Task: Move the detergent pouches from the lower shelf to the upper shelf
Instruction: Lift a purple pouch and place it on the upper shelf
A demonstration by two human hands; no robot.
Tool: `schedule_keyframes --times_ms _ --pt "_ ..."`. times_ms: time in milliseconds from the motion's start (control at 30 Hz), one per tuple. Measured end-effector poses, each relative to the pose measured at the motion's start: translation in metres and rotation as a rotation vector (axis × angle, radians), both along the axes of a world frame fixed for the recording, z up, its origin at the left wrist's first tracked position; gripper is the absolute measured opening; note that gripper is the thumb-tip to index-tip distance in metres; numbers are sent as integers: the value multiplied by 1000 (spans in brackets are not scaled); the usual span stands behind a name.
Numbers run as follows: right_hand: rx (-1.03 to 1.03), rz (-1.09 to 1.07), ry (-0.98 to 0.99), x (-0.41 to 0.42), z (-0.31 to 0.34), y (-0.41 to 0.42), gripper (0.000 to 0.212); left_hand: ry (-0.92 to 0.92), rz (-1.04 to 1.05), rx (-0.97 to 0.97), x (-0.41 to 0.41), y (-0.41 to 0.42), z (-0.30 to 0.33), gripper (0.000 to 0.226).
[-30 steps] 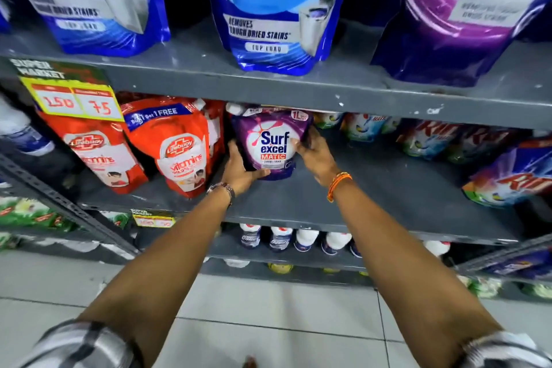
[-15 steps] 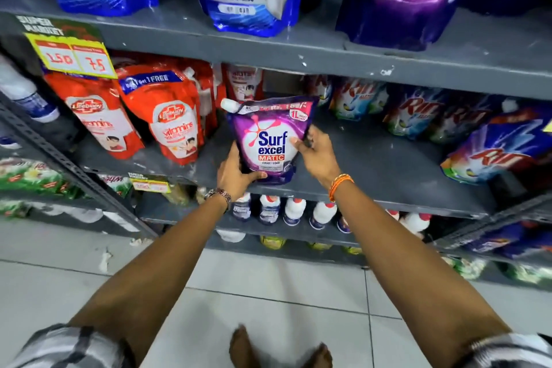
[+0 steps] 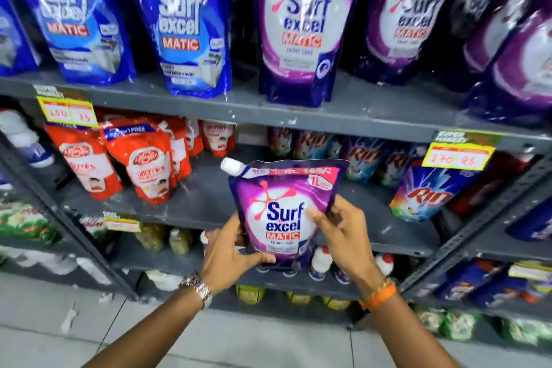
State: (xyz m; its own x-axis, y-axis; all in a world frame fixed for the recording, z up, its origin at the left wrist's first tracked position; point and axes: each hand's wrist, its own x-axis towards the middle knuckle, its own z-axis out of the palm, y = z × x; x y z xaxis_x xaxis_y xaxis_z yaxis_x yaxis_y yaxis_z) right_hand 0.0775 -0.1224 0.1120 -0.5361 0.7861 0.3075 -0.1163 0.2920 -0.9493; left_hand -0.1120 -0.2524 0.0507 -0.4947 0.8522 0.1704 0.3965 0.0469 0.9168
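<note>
Before a grey supermarket rack, held upright in mid-air between two bare hands: purple Surf excel pouch (image 3: 282,212), white spout cap at its top left corner, clear of both shelves and level with the lower shelf (image 3: 209,206). Left hand (image 3: 231,254) cupped under the bottom left corner, thumb lying across the lower front of the pack, fingers hidden behind it. Right hand (image 3: 343,236) clasped on the right edge, thumb pressed on the white label near the brand name, fingers curled round the back. Metal watch (image 3: 198,290) on the left wrist, orange band (image 3: 378,296) on the right.

Above, along the upper shelf (image 3: 373,116), standing in a row: large blue pouches (image 3: 185,21) to the left, large purple pouches (image 3: 301,24) in the middle and to the right. On the lower shelf, behind and beside the held pack: red Lifebuoy refills (image 3: 146,164) to the left, Rin packs (image 3: 427,188) to the right. Yellow price tags (image 3: 67,112) clipped to the upper shelf's front edge. White-capped bottles (image 3: 321,260) on the shelf below, partly hidden by the hands.
</note>
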Motion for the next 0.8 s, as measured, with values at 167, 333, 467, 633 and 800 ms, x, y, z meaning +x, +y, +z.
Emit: schedule_keyframes --times_ms 167,333,467,633,800 --pt "115 -82 91 50 74 13 23 152 -82 160 42 23 81 83" --pt "222 -168 207 80 160 50 22 198 -171 271 66 73 168 98" --pt "292 -235 224 90 218 88 17 260 -142 310 76 113 225 100" --pt "344 -315 169 85 252 146 10 289 -136 278 83 168 264 106" --pt "320 -351 97 73 246 183 12 370 -21 161 82 210 262 97"
